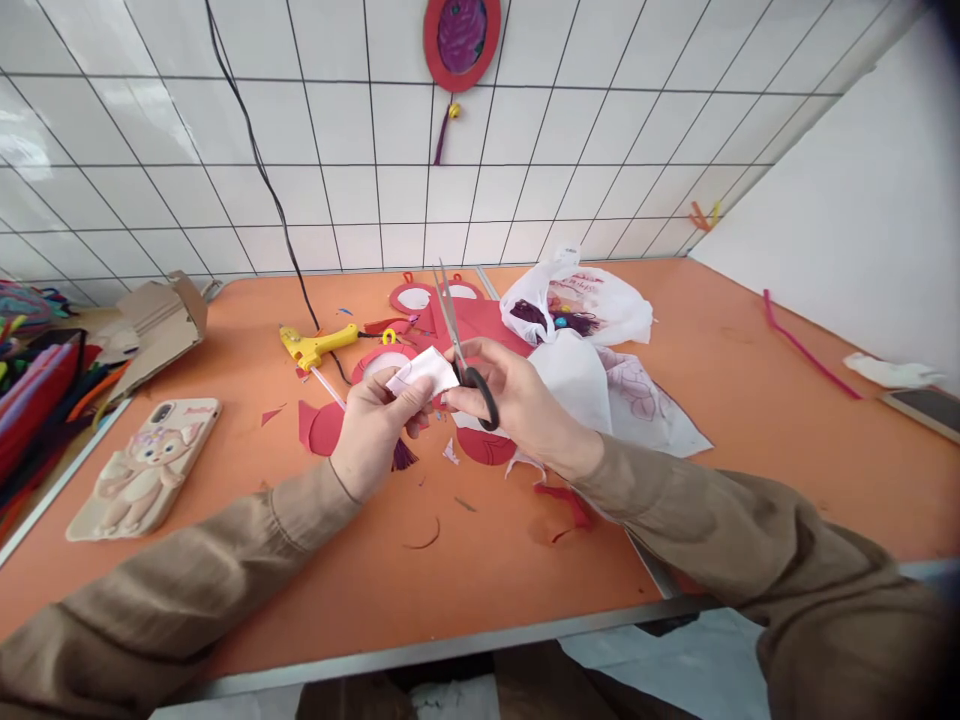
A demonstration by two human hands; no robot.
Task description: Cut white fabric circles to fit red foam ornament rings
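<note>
My left hand (373, 428) pinches a small white paper piece (424, 371) above the orange table (750, 400). My right hand (521, 405) grips black-handled scissors (459, 338), fingers through the loops, blades pointing up and away, slightly apart, right beside the paper. Under my hands lie red foam cutouts (324, 427) and a dark tassel (403, 456). A yellow glue gun (313, 346) lies just beyond my left hand.
A phone in a cartoon case (146, 465) lies at left, near a cardboard box (161, 325) and pipe cleaners (37, 390). A white plastic bag (589, 300) and white patterned sheets (637, 395) sit at right. A pink pipe cleaner (806, 350) and another phone (926, 408) are far right.
</note>
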